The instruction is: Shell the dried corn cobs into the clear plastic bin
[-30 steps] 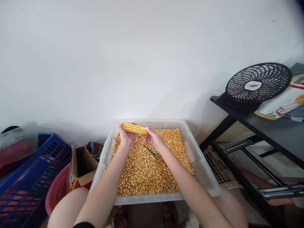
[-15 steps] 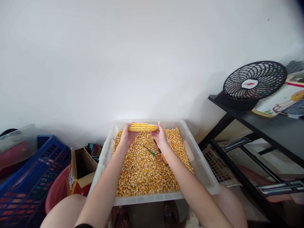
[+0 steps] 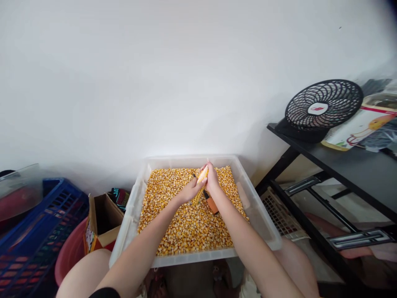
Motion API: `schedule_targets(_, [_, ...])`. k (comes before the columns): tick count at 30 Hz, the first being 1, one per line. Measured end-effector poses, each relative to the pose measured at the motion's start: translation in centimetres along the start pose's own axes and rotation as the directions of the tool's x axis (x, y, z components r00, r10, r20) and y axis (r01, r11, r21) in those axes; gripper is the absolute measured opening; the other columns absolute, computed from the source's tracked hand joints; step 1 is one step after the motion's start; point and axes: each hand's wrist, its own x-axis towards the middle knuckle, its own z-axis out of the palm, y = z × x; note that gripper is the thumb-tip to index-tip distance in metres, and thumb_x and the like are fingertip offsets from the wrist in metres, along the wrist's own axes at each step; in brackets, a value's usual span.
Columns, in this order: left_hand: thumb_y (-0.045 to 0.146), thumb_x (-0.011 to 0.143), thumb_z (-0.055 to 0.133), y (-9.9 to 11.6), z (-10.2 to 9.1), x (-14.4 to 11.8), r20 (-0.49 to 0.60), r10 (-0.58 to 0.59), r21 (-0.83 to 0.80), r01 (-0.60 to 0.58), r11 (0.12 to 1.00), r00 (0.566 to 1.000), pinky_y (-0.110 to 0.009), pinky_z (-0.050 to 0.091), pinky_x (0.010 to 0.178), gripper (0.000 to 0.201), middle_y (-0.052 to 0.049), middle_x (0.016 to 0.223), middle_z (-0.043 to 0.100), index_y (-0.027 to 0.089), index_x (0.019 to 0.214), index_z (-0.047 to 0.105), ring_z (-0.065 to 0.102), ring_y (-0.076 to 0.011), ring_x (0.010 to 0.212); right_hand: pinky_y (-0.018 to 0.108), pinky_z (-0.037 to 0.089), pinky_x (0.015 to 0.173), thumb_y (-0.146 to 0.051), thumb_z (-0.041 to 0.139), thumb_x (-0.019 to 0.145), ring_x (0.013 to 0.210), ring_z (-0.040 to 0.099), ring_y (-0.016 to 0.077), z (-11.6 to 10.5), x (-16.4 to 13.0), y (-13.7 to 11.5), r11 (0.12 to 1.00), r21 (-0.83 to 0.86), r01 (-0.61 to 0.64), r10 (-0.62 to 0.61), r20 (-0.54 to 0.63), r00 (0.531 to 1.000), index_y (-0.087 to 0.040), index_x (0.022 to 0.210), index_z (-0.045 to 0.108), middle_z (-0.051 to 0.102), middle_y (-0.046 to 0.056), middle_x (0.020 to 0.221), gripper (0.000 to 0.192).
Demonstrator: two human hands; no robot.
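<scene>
An ear of corn (image 3: pixel 196 199) is tilted between my two hands over the bin, with a pale patch bare of kernels along its upper part. My left hand (image 3: pixel 190 190) is closed around its middle from the left. Against its upper end, my right hand (image 3: pixel 212 177) grips from the right. Loose yellow kernels (image 3: pixel 173 223) fill much of the clear plastic bin (image 3: pixel 192 260). Just below my right hand, a tool with an orange handle (image 3: pixel 212 205) lies on the kernels, partly covered by the hands.
A black fan (image 3: pixel 322 105) stands on a dark shelf rack (image 3: pixel 310 153) at right, beside a printed package (image 3: pixel 353 128). To the left are an open cardboard box (image 3: pixel 105 219), a pink basin (image 3: pixel 70 250) and a blue crate (image 3: pixel 40 231). A white wall rises behind the bin.
The ear has turned from level to steeply tilted. My left hand has moved right and down, close to my right hand. The green-handled piece is now hidden.
</scene>
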Motion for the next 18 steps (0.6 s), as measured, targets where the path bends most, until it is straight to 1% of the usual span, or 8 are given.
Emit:
schedule_targets(3, [0.027,0.068,0.068,-0.2,0.3,0.0,-0.005,0.051,0.035,-0.051,0.998,0.999,-0.035,0.03,0.1,0.015,-0.007,0.091,0.068,0.02,0.081,0.067,0.053,-0.0272,0.107,0.026,0.043,0.049,-0.051,0.049,0.074,0.044,0.049,0.0113,0.2,-0.3,-0.7,0.999,0.026,-0.023,0.021,0.087,0.996,-0.021,0.052,0.042,0.047,-0.003,0.044,0.038])
schedule_targets(5, [0.028,0.069,0.067,-0.1,0.3,0.0,-0.007,0.051,0.031,-0.051,0.998,0.999,-0.035,0.025,0.104,0.021,-0.008,0.102,0.066,0.02,0.089,0.067,0.049,-0.0272,0.114,0.025,0.041,0.046,-0.05,0.05,0.075,0.041,0.048,0.0109,0.2,-0.5,-1.0,0.999,0.019,-0.034,0.032,0.104,0.994,-0.021,0.052,0.041,0.046,-0.003,0.043,0.038])
schedule_targets(11, [0.029,0.073,0.063,-0.3,0.9,0.1,0.01,0.041,-0.024,-0.041,0.999,0.999,-0.033,0.014,0.109,0.024,-0.007,0.113,0.062,0.021,0.095,0.066,0.039,-0.023,0.125,0.025,0.036,0.039,-0.048,0.05,0.074,0.036,0.042,0.0102,-0.1,0.0,-0.7,0.996,0.019,-0.086,0.085,0.063,0.994,-0.022,0.053,0.039,0.043,-0.004,0.04,0.036])
schedule_targets(15, [0.023,0.074,0.061,-0.3,1.1,0.3,-0.01,0.068,-0.185,-0.068,0.98,0.998,-0.031,0.016,0.109,0.019,-0.007,0.113,0.062,0.02,0.092,0.067,0.035,-0.0194,0.127,0.025,0.038,0.041,-0.048,0.051,0.073,0.037,0.041,0.0096,-0.4,0.5,-0.7,0.99,0.048,-0.131,0.127,0.072,0.989,-0.022,0.052,0.036,0.042,-0.005,0.041,0.037])
schedule_targets(18, [0.021,0.073,0.062,0.0,1.2,0.3,0.0,0.049,-0.229,-0.048,0.972,0.999,-0.031,0.014,0.109,0.022,-0.006,0.117,0.06,0.02,0.094,0.066,0.035,-0.0204,0.128,0.025,0.04,0.043,-0.05,0.05,0.074,0.039,0.042,0.0096,-0.5,0.4,-1.0,0.991,0.064,-0.12,0.114,0.093,0.989,-0.022,0.051,0.035,0.042,-0.004,0.041,0.04])
